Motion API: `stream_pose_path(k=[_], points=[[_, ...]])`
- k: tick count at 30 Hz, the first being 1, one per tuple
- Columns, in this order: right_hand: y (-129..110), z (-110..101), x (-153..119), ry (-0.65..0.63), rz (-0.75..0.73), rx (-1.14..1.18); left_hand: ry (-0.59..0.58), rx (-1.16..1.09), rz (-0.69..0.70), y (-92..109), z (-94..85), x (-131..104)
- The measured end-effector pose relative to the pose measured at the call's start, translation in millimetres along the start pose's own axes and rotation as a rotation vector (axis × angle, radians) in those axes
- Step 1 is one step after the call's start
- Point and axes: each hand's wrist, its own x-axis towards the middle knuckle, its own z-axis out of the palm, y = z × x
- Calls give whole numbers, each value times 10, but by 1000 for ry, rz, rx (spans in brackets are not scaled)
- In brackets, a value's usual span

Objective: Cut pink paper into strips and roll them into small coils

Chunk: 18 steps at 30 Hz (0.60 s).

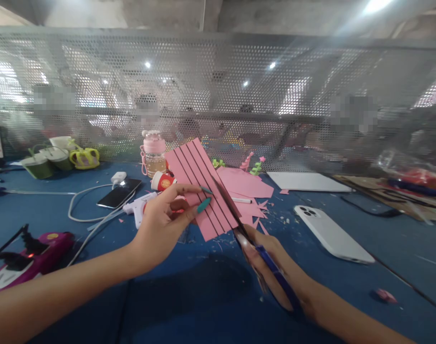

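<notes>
Between the thumb and fingers of my left hand point(164, 224) is a pink sheet point(203, 191) marked with several dark parallel lines, tilted above the blue table. My right hand point(271, 258) is wrapped round the blue handles of a pair of scissors point(230, 203). The scissors' blades lie along the sheet's right edge; how far they are apart is hard to tell. Behind the sheet, pink paper pieces point(248, 181) and a white pen point(241, 200) lie on the table, partly hidden.
Left are a black phone point(119, 193), white cable, glue gun point(141, 208), red cup point(163, 181), bottle point(154, 154) and purple power strip point(42, 253). Right are a white phone point(332, 233) and cardboard point(393, 196). A perforated metal screen point(218, 95) stands behind the table point(189, 296).
</notes>
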Motion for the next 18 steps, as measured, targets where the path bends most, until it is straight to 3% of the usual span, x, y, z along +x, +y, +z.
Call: stream_pose_path(k=[6, 13, 18], points=[[-5, 7, -8, 8, 11, 10, 4, -1, 5, -3, -1, -3], [-63, 37, -45, -73, 196, 198, -33, -18, -36, -31, 6, -23], [-26, 69, -61, -12, 142, 215, -68, -61, -63, -17, 15, -34]])
